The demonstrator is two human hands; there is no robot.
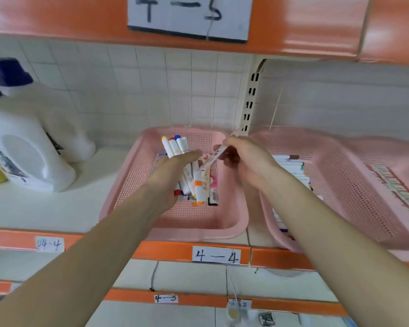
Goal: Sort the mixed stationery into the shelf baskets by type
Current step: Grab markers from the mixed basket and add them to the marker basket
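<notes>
Sorting appears partly done: the left hand grips a bundle of white coloured-cap markers over the pink perforated plastic basket. The right hand pinches one pale pen. The second pink basket, at 3 o'clock, already holds pens.

We are holding both bare forearms stretched forward, side by side. Our left hand is gripping a bundle of markers, which are sticking out past its fingers at both ends. Our right hand is pinching a single marker between thumb and fingertips, just beside the left fingers.
</notes>
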